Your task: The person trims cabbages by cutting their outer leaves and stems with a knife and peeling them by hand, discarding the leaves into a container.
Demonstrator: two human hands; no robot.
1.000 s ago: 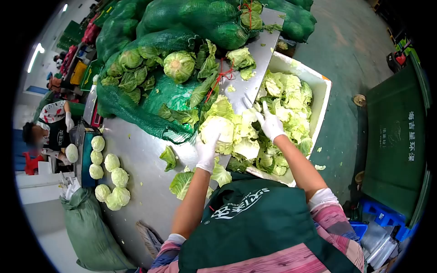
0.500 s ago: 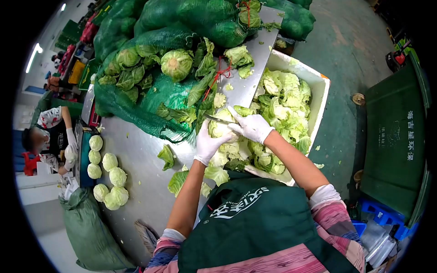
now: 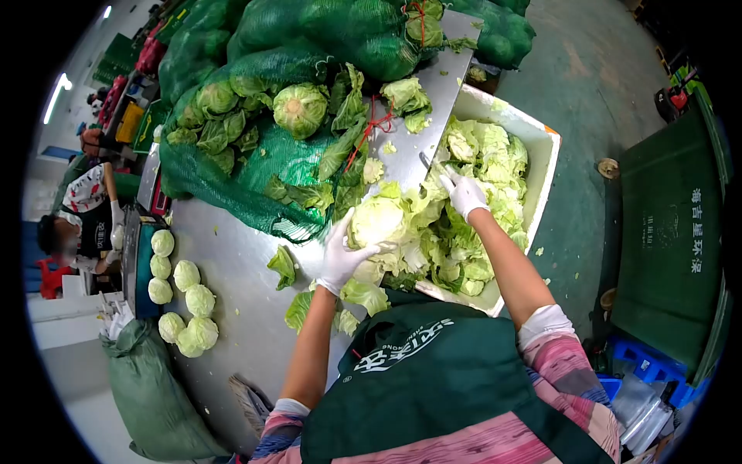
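Note:
My gloved left hand [image 3: 344, 254] is wrapped round the near left side of a pale green cabbage [image 3: 379, 220], holding it at the table's edge. Above the box of leaves, my gloved right hand [image 3: 466, 195] is closed on a knife [image 3: 424, 160]; only a short dark part of the blade shows, and the handle is hidden. Loose cabbage leaves [image 3: 425, 207] lie between the cabbage and my right hand. The white foam box [image 3: 545, 166] under that hand is heaped with trimmed leaves [image 3: 495, 166].
Green mesh sacks of cabbages [image 3: 309, 35] lie across the far side of the metal table [image 3: 247, 309]. An opened sack holds an untrimmed cabbage [image 3: 301, 110]. Several trimmed cabbages [image 3: 199, 300] stand at left, near a co-worker [image 3: 85, 209]. A large green bin [image 3: 665, 224] stands at right.
My right hand has moved away from the cabbage, right and slightly up, over the box with the knife. The cabbage's pale face now shows more fully in my left hand.

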